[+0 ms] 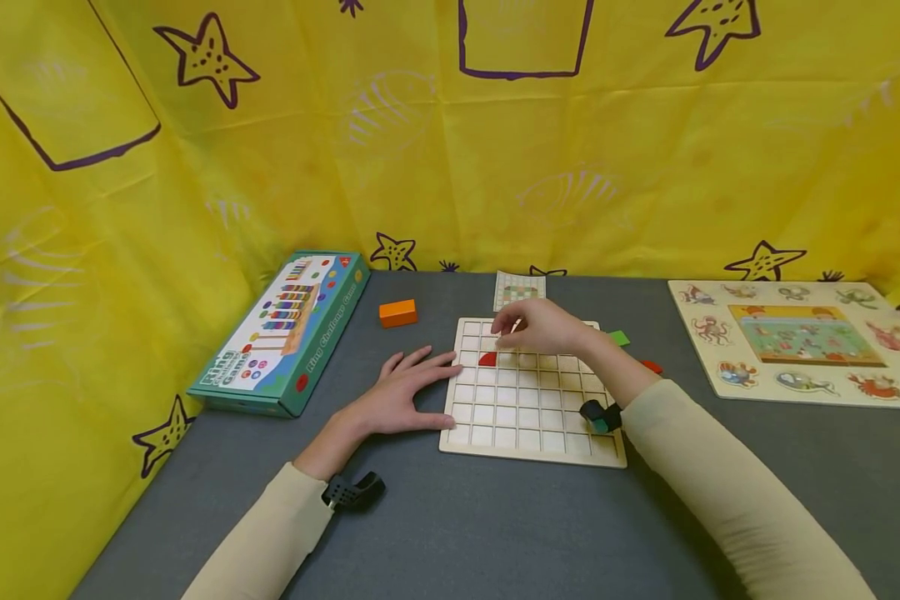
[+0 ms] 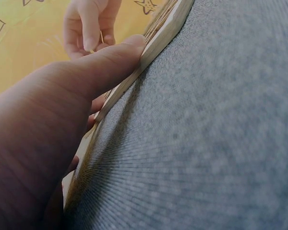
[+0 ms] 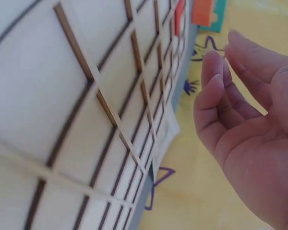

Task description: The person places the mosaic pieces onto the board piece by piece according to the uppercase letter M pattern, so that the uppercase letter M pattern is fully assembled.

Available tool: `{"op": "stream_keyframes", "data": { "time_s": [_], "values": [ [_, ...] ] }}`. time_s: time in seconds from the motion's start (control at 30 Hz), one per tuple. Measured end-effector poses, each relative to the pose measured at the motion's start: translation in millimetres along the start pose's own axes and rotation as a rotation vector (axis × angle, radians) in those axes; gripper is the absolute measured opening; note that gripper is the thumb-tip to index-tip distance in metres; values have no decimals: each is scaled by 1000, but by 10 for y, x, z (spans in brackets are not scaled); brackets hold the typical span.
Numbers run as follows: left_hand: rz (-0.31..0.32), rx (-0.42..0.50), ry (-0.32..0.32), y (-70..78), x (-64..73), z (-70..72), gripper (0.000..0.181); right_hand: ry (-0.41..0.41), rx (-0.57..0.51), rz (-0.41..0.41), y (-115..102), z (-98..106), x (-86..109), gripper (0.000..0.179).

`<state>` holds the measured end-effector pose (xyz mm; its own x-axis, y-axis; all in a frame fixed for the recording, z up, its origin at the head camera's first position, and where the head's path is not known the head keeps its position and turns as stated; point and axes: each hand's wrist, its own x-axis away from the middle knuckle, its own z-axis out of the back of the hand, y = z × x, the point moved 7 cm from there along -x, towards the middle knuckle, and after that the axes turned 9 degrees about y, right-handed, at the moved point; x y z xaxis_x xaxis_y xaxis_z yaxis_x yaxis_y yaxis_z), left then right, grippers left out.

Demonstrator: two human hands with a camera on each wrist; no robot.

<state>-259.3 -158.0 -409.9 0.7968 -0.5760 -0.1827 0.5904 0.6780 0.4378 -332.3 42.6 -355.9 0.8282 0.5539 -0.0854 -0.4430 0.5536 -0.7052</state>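
A wooden grid board (image 1: 495, 437) lies flat on the dark table. My left hand (image 1: 405, 396) rests at its left side, fingers spread and fairly straight, with fingertips and thumb touching the edge. Over the upper left squares hovers my right hand (image 1: 543, 327), thumb and fingers brought together. The left wrist view catches a pale thin edge at those fingertips, seemingly a small thin piece (image 2: 91, 51), mostly hidden by the fingers. One red piece (image 1: 487, 359) with a curved side sits in a square near the board's upper left, just below the right fingertips.
Behind the board lies a pattern card (image 1: 521, 287). A green piece (image 1: 618, 337) and a red piece (image 1: 651, 366) are partly hidden beyond the right arm. An orange block (image 1: 398, 313) and a game box (image 1: 281, 333) stand left; a sea-animal puzzle board (image 1: 802, 342) lies right.
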Motion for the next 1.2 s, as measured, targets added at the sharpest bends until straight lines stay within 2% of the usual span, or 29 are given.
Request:
{"op": "stream_keyframes", "data": {
  "time_s": [0.2,0.67,0.93,1.2],
  "values": [
    [-2,4,5,11,4,20,80,35,-46,-18,16,198,113,26],
    [13,3,-1,-29,26,-17,81,64,-60,-75,315,514,399,34],
    [7,6,15,-25,37,-20,80,81,-17,-128,508,649,536,32],
    [1,1,15,-14,14,-22,80,122,48,-113,685,785,702,29]
  ]
}}
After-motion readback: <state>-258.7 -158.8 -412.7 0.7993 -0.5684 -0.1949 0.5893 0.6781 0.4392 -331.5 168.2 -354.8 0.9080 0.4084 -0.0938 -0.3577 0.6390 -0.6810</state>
